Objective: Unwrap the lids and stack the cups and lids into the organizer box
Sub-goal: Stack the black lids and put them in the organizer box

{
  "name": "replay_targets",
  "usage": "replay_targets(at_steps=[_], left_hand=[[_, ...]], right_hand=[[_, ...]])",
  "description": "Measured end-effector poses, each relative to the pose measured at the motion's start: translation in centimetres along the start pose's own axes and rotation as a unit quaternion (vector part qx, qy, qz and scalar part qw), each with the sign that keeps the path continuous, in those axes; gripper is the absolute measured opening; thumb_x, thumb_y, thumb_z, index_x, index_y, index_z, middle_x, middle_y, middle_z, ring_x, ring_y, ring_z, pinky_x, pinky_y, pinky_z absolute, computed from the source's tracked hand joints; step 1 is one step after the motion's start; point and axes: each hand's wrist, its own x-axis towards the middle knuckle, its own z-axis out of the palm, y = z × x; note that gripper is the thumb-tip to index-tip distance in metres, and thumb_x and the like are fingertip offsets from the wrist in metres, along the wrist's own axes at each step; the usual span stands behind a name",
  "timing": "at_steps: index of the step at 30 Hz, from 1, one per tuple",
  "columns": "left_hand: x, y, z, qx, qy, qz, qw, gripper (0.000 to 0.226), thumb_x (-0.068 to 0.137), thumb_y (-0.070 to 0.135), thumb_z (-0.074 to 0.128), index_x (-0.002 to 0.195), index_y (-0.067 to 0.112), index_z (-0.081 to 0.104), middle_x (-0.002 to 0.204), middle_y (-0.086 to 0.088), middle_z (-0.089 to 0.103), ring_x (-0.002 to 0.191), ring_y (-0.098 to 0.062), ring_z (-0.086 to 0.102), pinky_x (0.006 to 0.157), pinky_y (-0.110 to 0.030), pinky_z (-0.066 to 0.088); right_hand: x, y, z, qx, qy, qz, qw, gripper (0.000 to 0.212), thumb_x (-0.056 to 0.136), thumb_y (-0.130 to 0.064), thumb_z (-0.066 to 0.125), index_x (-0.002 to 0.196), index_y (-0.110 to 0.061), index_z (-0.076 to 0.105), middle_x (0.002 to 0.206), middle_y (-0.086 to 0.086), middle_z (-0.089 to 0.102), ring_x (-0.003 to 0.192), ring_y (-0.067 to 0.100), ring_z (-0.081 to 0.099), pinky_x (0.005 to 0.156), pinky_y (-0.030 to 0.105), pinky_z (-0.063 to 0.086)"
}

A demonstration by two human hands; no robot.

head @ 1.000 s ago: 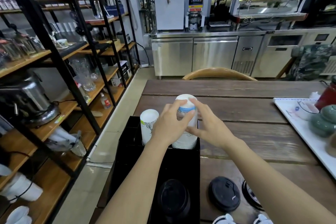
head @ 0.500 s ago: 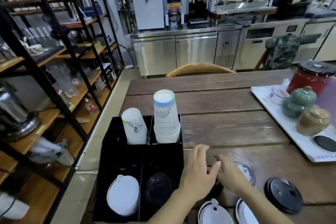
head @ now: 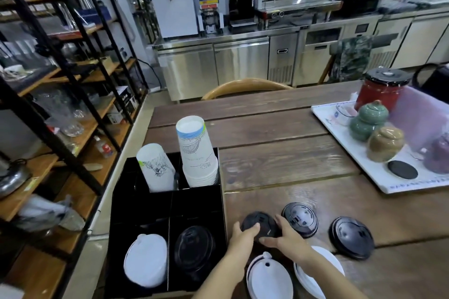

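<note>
On the table [head: 279, 160], left hand [head: 244, 234] and right hand [head: 284, 238] clasp a black lid [head: 261, 223].

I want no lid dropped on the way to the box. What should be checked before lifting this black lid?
1. Both hands on the black lid: left hand, right hand: ok.
2. Lid free of the neighbouring black lid: cannot tell.
3. Black-lid compartment in the organizer box has room: ok.
4. Wrapping off: cannot tell.
5. White lids clear of the path: ok.
</note>
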Motion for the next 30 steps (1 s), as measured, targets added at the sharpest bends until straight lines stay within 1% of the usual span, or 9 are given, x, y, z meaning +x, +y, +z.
replay_targets(at_steps=[5, 9, 12, 14, 17, 19, 22, 26, 30], left_hand=[[-0.5, -0.1, 0.1, -0.037, 0.027, 0.005, 0.999, 0.062, 0.091, 0.029, 0.058, 0.144, 0.013, 0.03, 0.148, -0.009, 0.038, 0.13, -0.026, 0.04, 0.104, -0.036, 0.033], [-0.7, -0.5, 0.2, -0.017, 0.031, 0.001, 0.999, 0.028, 0.092, 0.023, 0.056, 0.117, 0.014, 0.047, 0.13, -0.011, 0.052, 0.101, -0.019, 0.045, 0.086, -0.03, 0.036], [-0.6, -0.9, 0.4, -0.017, 0.021, -0.01, 1.0, 0.037, 0.093, 0.02, 0.055, 0.127, 0.011, 0.045, 0.112, -0.005, 0.047, 0.103, -0.02, 0.043, 0.086, -0.032, 0.037], [-0.7, -0.9, 0.4, -0.028, 0.016, -0.016, 0.999, 0.039, 0.094, 0.018, 0.054, 0.131, 0.01, 0.043, 0.11, -0.005, 0.045, 0.105, -0.021, 0.044, 0.087, -0.033, 0.038], [-0.8, -0.8, 0.3, -0.054, 0.012, -0.032, 0.998, 0.042, 0.093, 0.016, 0.055, 0.133, 0.009, 0.043, 0.13, -0.01, 0.05, 0.119, -0.027, 0.047, 0.095, -0.038, 0.041], [-0.9, -0.8, 0.1, -0.076, 0.004, -0.042, 0.996, 0.042, 0.092, 0.018, 0.058, 0.131, 0.008, 0.046, 0.14, -0.014, 0.047, 0.128, -0.03, 0.045, 0.101, -0.041, 0.041], [-1.1, -0.7, 0.0, -0.091, -0.007, -0.047, 0.995, 0.042, 0.091, 0.019, 0.059, 0.13, 0.006, 0.049, 0.137, -0.015, 0.052, 0.125, -0.03, 0.049, 0.102, -0.041, 0.042], [-0.7, -0.5, -0.1, -0.082, -0.004, -0.018, 0.996, 0.035, 0.091, 0.017, 0.059, 0.124, 0.012, 0.052, 0.133, -0.011, 0.055, 0.124, -0.028, 0.05, 0.105, -0.04, 0.038], [-0.4, 0.3, -0.2, -0.103, -0.001, 0.006, 0.995, 0.032, 0.087, 0.011, 0.063, 0.117, 0.009, 0.051, 0.122, -0.013, 0.06, 0.111, -0.026, 0.058, 0.097, -0.037, 0.046]], right_hand=[[0.0, 0.0, -0.3, 0.01, 0.062, -0.002, 0.998, 0.068, 0.079, -0.013, 0.07, 0.137, -0.01, 0.035, 0.138, 0.009, 0.047, 0.119, 0.021, 0.048, 0.102, 0.035, 0.04], [-0.2, 0.0, -0.5, -0.027, 0.068, -0.007, 0.997, 0.06, 0.081, -0.008, 0.068, 0.134, -0.007, 0.039, 0.13, 0.01, 0.052, 0.108, 0.018, 0.049, 0.096, 0.032, 0.043], [0.0, 0.6, -0.6, -0.024, 0.062, 0.011, 0.998, 0.059, 0.079, -0.006, 0.069, 0.13, -0.006, 0.041, 0.118, 0.008, 0.057, 0.107, 0.021, 0.054, 0.095, 0.035, 0.048], [0.2, 0.8, -0.7, -0.006, 0.051, 0.029, 0.998, 0.058, 0.076, -0.004, 0.07, 0.128, -0.005, 0.043, 0.115, 0.01, 0.059, 0.107, 0.026, 0.057, 0.092, 0.039, 0.05], [0.3, 0.8, -0.9, 0.042, 0.048, 0.044, 0.997, 0.054, 0.078, 0.0, 0.067, 0.127, -0.007, 0.044, 0.12, 0.013, 0.058, 0.108, 0.03, 0.056, 0.075, 0.033, 0.052], [0.4, 0.7, -1.1, 0.095, 0.045, 0.056, 0.993, 0.049, 0.08, 0.004, 0.062, 0.125, -0.009, 0.046, 0.12, 0.012, 0.057, 0.108, 0.032, 0.055, 0.076, 0.041, 0.055], [0.6, 0.7, -1.4, 0.201, 0.037, 0.075, 0.976, 0.049, 0.08, 0.008, 0.057, 0.124, -0.01, 0.048, 0.118, 0.014, 0.056, 0.106, 0.037, 0.056, 0.08, 0.052, 0.056], [0.2, 0.3, -2.2, 0.303, 0.011, 0.06, 0.951, 0.04, 0.08, 0.012, 0.054, 0.111, -0.013, 0.052, 0.117, 0.017, 0.057, 0.108, 0.038, 0.057, 0.068, 0.043, 0.054], [-0.6, -0.1, -3.2, 0.341, -0.026, 0.023, 0.94, 0.039, 0.081, 0.014, 0.051, 0.114, -0.007, 0.054, 0.115, 0.019, 0.061, 0.105, 0.037, 0.059, 0.068, 0.042, 0.053]])
